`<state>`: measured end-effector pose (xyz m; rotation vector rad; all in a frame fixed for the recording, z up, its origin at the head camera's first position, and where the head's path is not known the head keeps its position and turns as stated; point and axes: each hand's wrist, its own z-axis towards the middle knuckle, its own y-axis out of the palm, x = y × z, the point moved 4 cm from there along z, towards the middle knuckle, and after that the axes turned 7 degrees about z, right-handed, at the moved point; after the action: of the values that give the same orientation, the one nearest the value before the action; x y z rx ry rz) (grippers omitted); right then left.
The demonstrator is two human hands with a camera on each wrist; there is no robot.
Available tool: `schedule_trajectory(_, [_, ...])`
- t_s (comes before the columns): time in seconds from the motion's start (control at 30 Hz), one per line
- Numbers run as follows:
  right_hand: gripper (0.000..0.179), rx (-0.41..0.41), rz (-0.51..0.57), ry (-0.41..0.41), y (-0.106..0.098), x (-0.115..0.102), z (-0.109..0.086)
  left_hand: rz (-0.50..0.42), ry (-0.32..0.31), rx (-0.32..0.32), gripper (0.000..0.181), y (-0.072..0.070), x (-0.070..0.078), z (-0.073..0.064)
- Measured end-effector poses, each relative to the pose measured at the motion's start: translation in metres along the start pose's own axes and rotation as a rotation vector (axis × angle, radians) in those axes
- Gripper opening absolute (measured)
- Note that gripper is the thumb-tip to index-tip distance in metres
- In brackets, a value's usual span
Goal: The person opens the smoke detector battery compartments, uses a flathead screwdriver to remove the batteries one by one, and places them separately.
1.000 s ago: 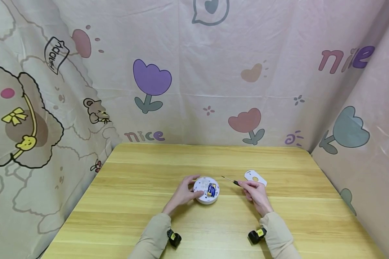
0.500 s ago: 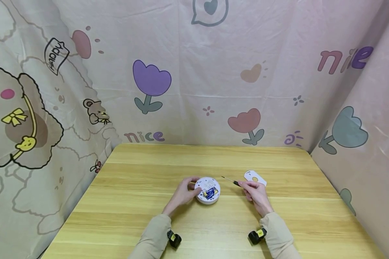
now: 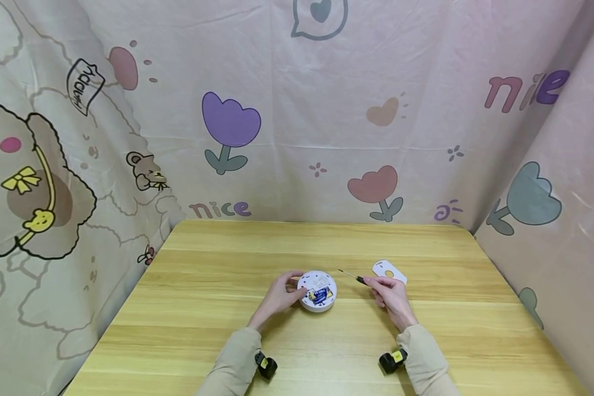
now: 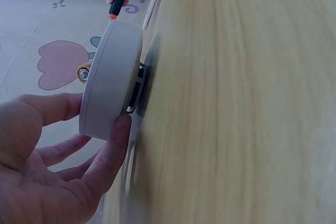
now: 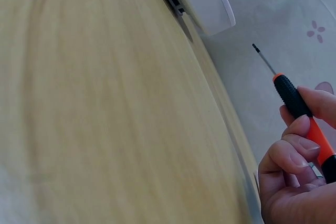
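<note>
My left hand [image 3: 279, 297] grips the left edge of a round white smoke detector [image 3: 311, 281], thumb on its upturned back and fingers round the side. A blue and gold battery [image 3: 320, 296] shows in that back. In the left wrist view, a black slotted part [image 4: 137, 88] sticks out from the detector's underside, close over the table. My right hand [image 3: 392, 297] holds a small screwdriver [image 5: 292, 97] by its black and orange handle. The screwdriver's thin tip points up and left, apart from the detector's right side.
A white mounting plate [image 3: 382, 267] with a round hole lies on the wooden table [image 3: 227, 258], just behind my right hand and partly covered by it. A printed curtain [image 3: 297, 110] hangs along the table's back and sides.
My left hand has turned the smoke detector clockwise and shifted it slightly right, so its battery sits lower and slanted. The right hand and screwdriver have stayed in place.
</note>
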<state>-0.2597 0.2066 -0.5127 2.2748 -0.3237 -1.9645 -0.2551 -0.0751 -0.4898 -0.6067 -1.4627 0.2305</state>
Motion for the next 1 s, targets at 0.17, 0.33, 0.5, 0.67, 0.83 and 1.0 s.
schedule_trajectory(0.17, [0.012, -0.007, 0.000, 0.004, 0.0008, -0.0020, -0.0019, -0.001, 0.007, 0.016, 0.044, 0.0005, -0.0012, 0.0018])
schedule_trajectory(0.33, [0.014, -0.007, -0.004, 0.006, -0.0001, -0.0011, -0.0015, -0.019, 0.004, 0.028, 0.038, 0.0003, -0.0014, 0.0033])
schedule_trajectory(0.5, [0.016, -0.015, -0.009, -0.002, -0.0015, 0.0009, 0.0003, -0.034, 0.006, 0.053, 0.036, 0.0008, -0.0017, 0.0046])
schedule_trajectory(0.67, [0.016, -0.034, -0.015, -0.015, -0.0018, 0.0005, 0.0002, -0.046, 0.017, 0.070, 0.035, 0.0017, -0.0025, 0.0042])
schedule_trajectory(0.83, [0.016, -0.026, -0.018, -0.026, -0.0021, 0.0006, 0.0005, -0.022, 0.025, 0.047, 0.042, 0.0023, -0.0015, 0.0027])
schedule_trajectory(1.0, [0.019, -0.006, -0.018, -0.026, -0.0027, 0.0012, 0.0003, 0.058, 0.024, -0.029, 0.066, 0.0025, 0.0034, -0.0012])
